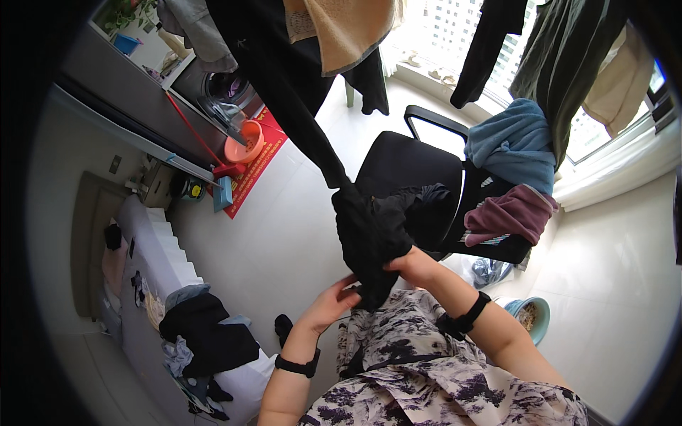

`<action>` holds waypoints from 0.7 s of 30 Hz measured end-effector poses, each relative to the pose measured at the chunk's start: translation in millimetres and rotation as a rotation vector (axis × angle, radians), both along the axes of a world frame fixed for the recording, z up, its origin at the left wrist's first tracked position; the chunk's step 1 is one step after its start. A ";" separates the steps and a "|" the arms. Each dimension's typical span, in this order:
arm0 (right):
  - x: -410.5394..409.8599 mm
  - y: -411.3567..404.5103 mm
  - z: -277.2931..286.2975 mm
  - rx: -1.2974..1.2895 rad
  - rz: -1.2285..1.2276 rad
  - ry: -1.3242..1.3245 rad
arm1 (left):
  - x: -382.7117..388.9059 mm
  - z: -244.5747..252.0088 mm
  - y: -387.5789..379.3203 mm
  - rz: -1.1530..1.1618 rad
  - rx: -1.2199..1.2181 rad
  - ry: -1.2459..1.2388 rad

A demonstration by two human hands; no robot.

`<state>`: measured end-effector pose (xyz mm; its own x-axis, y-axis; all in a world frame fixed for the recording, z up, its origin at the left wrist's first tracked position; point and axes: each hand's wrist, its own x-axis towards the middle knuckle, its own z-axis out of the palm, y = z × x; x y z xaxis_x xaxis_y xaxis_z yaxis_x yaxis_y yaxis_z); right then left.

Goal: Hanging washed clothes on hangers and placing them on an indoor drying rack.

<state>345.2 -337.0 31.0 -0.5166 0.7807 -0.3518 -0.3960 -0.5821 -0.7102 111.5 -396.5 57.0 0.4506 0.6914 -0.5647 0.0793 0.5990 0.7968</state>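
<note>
A bunched black garment (367,239) hangs in front of me at waist height. My left hand (337,301) pinches its lower end between thumb and fingers. My right hand (413,265) grips the same cloth at its right side, with the fingertips partly hidden in the folds. Just above, a long black sleeve or leg (298,117) of a hanging garment reaches down to the bundle; I cannot tell whether the two are one piece. Behind the cloth stands a black office chair (407,170), its seat partly covered from view.
A blue towel (511,141) and a maroon towel (509,215) lie over the chair's back. Other laundry, including a tan towel (349,32), hangs overhead. Clothes (208,335) are piled on the bed at left. A teal bin (541,319) stands at right; an orange basin (245,141) sits near the washing machine (229,88).
</note>
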 end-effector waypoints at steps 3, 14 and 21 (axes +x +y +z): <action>-5.8 -32.7 33.6 0.390 0.356 -0.176 | -11.0 -16.3 -3.4 0.458 -0.221 -0.767; -13.5 -97.7 50.3 1.062 0.342 -0.280 | 3.3 68.7 43.8 0.605 0.091 -0.536; 50.1 -77.1 87.0 0.652 0.463 -0.726 | -43.8 79.1 -70.2 0.406 0.250 -0.373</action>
<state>395.3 -414.1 118.0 -0.6452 0.7108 -0.2804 0.4061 0.0082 -0.9138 67.7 -466.7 136.2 0.2591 0.9411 -0.2172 -0.4287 0.3136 0.8473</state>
